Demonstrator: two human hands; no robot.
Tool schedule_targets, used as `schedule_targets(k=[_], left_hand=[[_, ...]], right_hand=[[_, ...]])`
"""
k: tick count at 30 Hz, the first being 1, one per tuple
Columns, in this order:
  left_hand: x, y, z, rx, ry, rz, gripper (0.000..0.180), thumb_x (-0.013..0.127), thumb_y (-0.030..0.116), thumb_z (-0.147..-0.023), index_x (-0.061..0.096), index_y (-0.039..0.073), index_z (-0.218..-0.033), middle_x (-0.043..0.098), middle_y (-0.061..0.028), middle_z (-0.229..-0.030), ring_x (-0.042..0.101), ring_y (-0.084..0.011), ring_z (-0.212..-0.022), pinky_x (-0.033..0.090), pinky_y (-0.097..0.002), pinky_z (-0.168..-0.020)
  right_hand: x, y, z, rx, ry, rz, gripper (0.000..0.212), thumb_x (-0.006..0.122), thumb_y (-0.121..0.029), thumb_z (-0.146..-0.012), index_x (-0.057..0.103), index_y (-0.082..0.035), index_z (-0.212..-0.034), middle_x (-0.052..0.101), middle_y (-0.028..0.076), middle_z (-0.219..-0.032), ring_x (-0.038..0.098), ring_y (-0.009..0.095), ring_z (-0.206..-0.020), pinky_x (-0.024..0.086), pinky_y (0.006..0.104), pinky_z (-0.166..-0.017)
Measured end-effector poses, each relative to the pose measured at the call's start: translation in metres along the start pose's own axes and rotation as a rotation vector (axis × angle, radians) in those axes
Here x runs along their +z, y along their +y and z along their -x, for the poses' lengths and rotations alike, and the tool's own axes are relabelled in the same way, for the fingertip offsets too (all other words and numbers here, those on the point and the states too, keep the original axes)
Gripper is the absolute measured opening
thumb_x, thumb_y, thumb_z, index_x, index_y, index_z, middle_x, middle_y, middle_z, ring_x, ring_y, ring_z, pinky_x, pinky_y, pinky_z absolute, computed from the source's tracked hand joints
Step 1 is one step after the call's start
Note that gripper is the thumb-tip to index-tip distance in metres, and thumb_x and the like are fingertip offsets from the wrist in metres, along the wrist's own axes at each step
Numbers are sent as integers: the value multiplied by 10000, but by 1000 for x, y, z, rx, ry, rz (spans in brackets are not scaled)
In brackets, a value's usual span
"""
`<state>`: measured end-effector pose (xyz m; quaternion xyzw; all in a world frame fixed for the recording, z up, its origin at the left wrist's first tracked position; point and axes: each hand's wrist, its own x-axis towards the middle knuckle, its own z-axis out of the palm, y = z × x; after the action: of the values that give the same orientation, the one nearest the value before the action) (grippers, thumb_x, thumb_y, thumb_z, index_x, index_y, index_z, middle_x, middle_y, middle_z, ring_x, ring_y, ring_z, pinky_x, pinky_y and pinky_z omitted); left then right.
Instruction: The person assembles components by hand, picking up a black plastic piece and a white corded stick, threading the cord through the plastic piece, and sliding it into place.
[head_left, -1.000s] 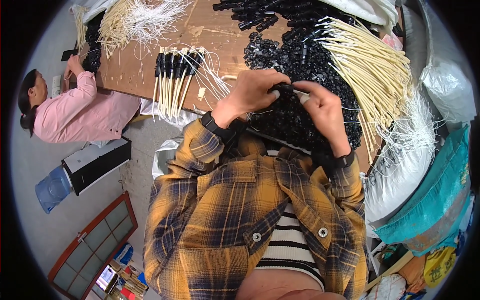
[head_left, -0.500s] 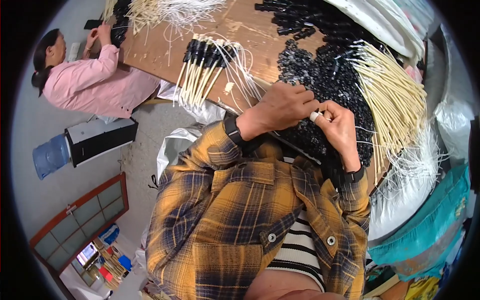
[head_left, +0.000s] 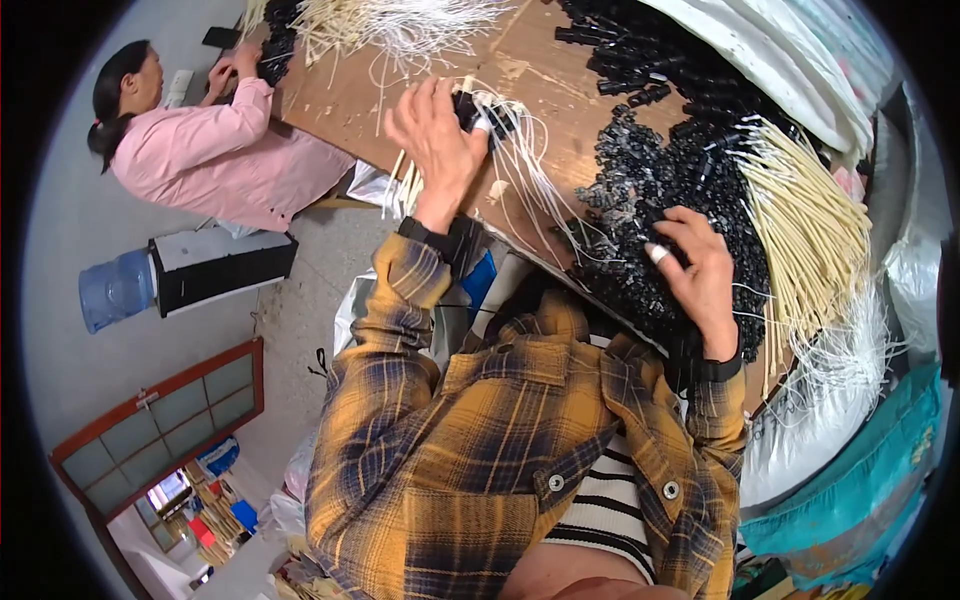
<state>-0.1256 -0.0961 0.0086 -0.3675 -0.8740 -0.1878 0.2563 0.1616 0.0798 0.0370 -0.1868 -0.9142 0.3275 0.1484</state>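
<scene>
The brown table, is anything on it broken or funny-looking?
Yes, a little. The brown table has pale, scuffed patches, unlike the brown around them. Another pale spot shows right of the left hand; I can't tell if it's a loose scrap.

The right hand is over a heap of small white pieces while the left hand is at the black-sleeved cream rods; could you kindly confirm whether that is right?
Not quite: the heap of small pieces under the right hand is black, not white, as the head view shows. The left hand is indeed at the black-sleeved cream rods.
</scene>
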Motion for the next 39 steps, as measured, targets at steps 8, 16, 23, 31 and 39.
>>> schedule_targets(k=[8,16,23,31,39], left_hand=[[72,103,-46,244,-358,550,349,540,90,-795,667,110,-1120,652,-130,-1126,574,-330,-1081,468,-425,-932],[115,96,-53,196,-617,386,350,597,-12,-746,734,173,-1010,631,-144,-970,603,-326,-984,492,-423,-827],[92,81,-34,320,-538,583,269,638,2,-755,626,72,-1015,591,-108,-1019,534,-330,-1016,444,-400,-927],[45,100,-12,213,-693,969,239,565,16,-853,660,94,-1058,555,-31,-922,545,-158,-930,440,-309,-859],[29,104,-10,447,-758,751,217,544,87,-836,599,82,-1046,613,-131,-883,621,-323,-798,497,-409,-691]], right_hand=[[-73,84,38,422,324,460,129,703,-162,-814,712,-82,-915,679,105,-810,643,258,-674,487,353,-608],[-76,104,60,452,191,495,152,691,-112,-759,647,-62,-895,643,130,-845,615,345,-745,469,411,-651],[-60,61,36,116,316,184,156,626,-114,-878,662,-79,-1027,656,133,-843,633,316,-704,490,362,-614],[-28,28,27,192,226,-128,183,626,-74,-872,679,-11,-1035,640,122,-760,580,201,-596,450,298,-558],[-32,19,30,129,160,-54,159,645,-90,-848,689,-25,-986,634,123,-746,609,275,-617,464,328,-560]])
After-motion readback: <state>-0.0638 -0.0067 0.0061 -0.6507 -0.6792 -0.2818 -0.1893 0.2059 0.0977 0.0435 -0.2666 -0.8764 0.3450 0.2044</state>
